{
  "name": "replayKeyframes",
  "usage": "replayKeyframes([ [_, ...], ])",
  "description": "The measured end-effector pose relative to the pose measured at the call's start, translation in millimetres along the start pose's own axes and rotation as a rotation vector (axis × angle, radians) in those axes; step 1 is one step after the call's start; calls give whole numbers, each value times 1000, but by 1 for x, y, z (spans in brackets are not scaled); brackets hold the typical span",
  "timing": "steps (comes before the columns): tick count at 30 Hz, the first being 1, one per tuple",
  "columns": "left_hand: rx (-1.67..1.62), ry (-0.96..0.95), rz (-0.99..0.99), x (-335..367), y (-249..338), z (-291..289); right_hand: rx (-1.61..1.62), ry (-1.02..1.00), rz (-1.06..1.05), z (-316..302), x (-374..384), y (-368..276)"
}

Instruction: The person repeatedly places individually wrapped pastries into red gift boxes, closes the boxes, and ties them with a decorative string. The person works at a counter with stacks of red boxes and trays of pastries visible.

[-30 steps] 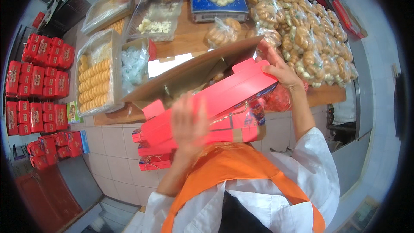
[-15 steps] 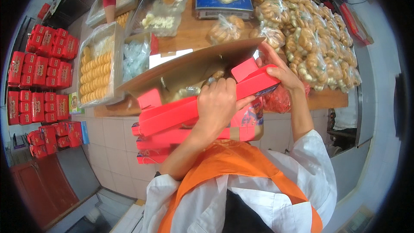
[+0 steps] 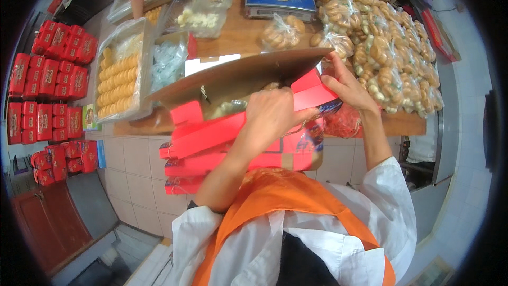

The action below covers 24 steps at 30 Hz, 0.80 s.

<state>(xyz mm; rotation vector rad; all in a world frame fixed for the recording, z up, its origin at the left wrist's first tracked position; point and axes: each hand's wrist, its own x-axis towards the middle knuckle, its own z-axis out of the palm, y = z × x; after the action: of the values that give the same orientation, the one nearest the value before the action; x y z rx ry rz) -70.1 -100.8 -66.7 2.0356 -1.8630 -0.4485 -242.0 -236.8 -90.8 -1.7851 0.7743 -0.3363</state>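
The long, red cardboard box point(image 3: 203, 140) with its raised brown-lined lid point(image 3: 235, 74) is under the left grip point(image 3: 271, 108), whose fingers bend over the near wall; whether they pinch is hidden. At the lid's right corner, the right grip point(image 3: 346, 85) has thumb and fingers apart, its hold unclear. The box looks stiff yet creasable, fairly light, probably smooth, best held by its 2 ends. Its long axis slants from below-left of the left grip toward the right grip, mouth upward.
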Motion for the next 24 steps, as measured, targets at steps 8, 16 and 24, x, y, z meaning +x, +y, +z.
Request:
replayKeyframes([
  [8, -230, 688, 274, -45, -22, -14, -985, 713, -628, 36, -18, -28],
  [16, -848, 731, -414, -124, -176, -59, -996, -68, -685, 132, -5, -88],
  [24, -1233, 216, -263, -158, -182, -30, -910, -140, -742, 165, 8, -83],
])
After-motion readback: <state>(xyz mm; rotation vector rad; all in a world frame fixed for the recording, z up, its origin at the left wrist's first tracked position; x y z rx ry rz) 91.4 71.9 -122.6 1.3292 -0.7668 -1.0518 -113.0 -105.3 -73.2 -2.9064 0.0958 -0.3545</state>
